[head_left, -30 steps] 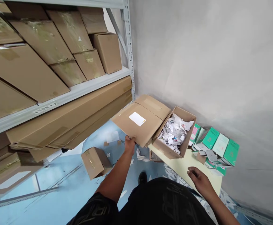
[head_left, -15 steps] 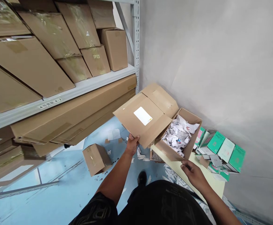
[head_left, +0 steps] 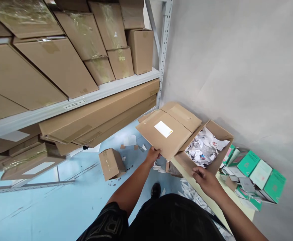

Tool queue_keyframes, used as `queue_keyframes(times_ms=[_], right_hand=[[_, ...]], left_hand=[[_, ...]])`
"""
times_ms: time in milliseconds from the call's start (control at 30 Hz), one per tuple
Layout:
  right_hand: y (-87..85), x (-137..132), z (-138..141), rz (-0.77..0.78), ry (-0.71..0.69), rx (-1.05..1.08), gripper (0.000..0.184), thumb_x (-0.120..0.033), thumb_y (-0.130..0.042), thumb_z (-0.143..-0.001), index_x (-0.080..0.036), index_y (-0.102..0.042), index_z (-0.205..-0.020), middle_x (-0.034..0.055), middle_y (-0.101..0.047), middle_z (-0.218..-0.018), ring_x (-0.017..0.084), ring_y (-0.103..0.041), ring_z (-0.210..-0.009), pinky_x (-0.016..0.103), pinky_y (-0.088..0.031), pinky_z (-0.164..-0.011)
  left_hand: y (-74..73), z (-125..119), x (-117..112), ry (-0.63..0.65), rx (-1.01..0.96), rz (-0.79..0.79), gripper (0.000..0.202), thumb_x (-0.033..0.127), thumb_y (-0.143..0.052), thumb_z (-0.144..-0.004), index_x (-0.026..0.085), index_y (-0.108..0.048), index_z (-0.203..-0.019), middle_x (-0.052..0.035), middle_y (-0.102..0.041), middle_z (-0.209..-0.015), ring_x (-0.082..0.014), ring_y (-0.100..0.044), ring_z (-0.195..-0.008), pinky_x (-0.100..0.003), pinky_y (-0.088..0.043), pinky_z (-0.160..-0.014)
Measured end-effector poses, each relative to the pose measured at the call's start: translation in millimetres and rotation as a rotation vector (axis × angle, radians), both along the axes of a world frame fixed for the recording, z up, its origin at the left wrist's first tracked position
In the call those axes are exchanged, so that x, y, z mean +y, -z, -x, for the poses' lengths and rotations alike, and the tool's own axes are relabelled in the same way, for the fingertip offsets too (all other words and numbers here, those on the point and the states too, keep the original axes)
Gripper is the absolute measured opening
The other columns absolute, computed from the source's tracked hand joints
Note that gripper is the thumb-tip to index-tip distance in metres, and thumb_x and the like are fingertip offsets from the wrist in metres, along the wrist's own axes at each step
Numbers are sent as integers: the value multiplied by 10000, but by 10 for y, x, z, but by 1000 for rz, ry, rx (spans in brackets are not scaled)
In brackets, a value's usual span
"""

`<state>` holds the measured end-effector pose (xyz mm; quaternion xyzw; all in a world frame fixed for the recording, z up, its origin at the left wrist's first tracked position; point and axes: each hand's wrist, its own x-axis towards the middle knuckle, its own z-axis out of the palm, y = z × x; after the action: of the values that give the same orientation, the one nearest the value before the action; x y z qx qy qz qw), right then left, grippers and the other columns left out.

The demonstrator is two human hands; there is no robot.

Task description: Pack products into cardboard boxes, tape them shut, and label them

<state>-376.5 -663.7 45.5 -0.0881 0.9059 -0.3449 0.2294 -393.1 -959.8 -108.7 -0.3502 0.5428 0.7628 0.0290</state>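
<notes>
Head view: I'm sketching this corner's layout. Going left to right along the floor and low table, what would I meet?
small cardboard box on the floor → left hand gripping the labelled flap → paper scraps in the open box → green boxes. The right hand overlaps the open box, so it is left out.

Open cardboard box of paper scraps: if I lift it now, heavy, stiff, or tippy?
Probably light: the open cardboard box holds only loose paper scraps. Its labelled flap juts past the table edge and will likely flex if lifted there, where the left hand grips. Sitting at the table corner, it could tip off if pushed.
</notes>
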Motion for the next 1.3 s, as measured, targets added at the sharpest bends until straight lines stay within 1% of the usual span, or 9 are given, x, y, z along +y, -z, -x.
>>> queue_keyframes(times_ms=[167,333,433,567,700,800,967,1100,1300], right_hand=[[-74,-157,141,58,-45,23,423,-606,-561,-888,-234,-707,-1026,45,-758,-906,258,-698,-841,356,-517,-755],[-127,-20,472,90,-117,32,388,-577,-574,-905,-251,-716,-1059,36,-768,-936,251,-708,-876,339,-527,-760],[-165,73,1111,43,-172,110,318,-512,-561,-914,-269,-729,-1031,20,-777,-945,234,-708,-841,326,-522,-755],[-147,-77,2495,-151,-112,345,301,-414,-517,-924,-242,-744,-1021,68,-783,-1008,260,-716,-946,330,-516,-819],[119,-413,3690,-442,-77,310,543,-413,-554,-914,-113,-601,-1364,223,-681,-1319,346,-643,-1219,390,-495,-972],[434,-581,4094,-524,-74,124,726,-547,-533,-923,-35,-510,-1438,304,-599,-1400,392,-611,-1269,451,-495,-1002],[742,-596,4174,-565,-63,123,806,-659,-571,-858,-50,-570,-1386,324,-532,-1444,435,-565,-1308,496,-477,-1030],[512,-562,4146,-505,13,289,720,-669,-556,-858,-79,-654,-1259,290,-599,-1336,403,-615,-1202,459,-495,-975],[-443,-496,3854,-246,154,509,487,-648,-648,-818,-174,-685,-922,98,-687,-876,237,-614,-782,335,-466,-711]], left_hand=[[38,51,-146,-37,-60,10,368,433,-842,-754,169,-606,-854,-16,-646,-640,-129,-588,-509,-235,-477,-507],[81,307,-352,-200,-23,-16,400,457,-788,-812,203,-569,-1029,-49,-723,-895,-156,-695,-705,-281,-579,-642],[95,364,-352,-233,14,-32,426,380,-837,-773,198,-569,-1049,-68,-734,-993,-172,-716,-792,-320,-612,-706],[75,348,-266,-246,19,-37,387,348,-847,-776,185,-590,-1015,-85,-750,-1002,-188,-732,-845,-337,-624,-750],[44,373,-218,-261,5,-43,382,343,-857,-778,193,-601,-1019,-98,-764,-1033,-211,-746,-926,-357,-629,-806],[15,394,-204,-269,-9,-52,432,343,-887,-749,198,-601,-1039,-100,-767,-1054,-230,-747,-968,-378,-628,-834],[-84,354,-194,-221,42,-66,521,402,-897,-733,221,-606,-1125,-93,-767,-1093,-249,-727,-1069,-391,-610,-891],[-218,283,-229,-153,111,-82,515,456,-875,-740,209,-635,-1124,-101,-772,-1091,-262,-718,-1095,-392,-600,-910],[-659,187,-342,-193,312,-145,576,471,-888,-696,177,-653,-1133,-120,-774,-1098,-298,-722,-1084,-401,-604,-910]])
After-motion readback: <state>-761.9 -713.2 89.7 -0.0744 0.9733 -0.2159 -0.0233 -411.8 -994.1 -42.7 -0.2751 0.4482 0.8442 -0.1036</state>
